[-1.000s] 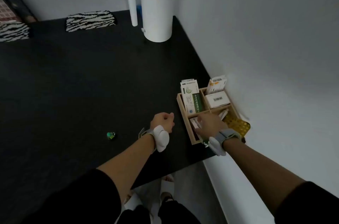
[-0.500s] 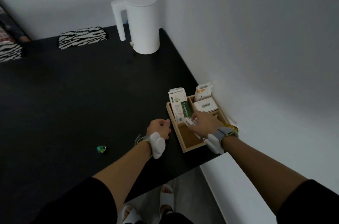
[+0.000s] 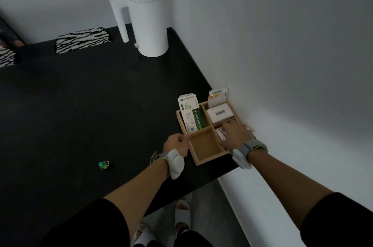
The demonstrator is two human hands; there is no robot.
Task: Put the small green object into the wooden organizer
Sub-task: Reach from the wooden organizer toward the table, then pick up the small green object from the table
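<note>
Right fingers (image 3: pixel 228 126) curled over a small box (image 3: pixel 220 135) inside the wooden organizer (image 3: pixel 198 160), grip unclear; left hand (image 3: pixel 176 145) fisted, touching organizer's left wall. Small green object (image 3: pixel 104 164) on surface (image 3: pixel 80 105), well left of organizer.

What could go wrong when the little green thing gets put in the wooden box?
The small green object lies alone on the dark table, away from both hands, and could roll if nudged. The wooden organizer sits close to the table's edge, so pushing might slide it off. Only its near-left compartment looks empty; the right hand covers another, and tall boxes could tip if bumped.
</note>
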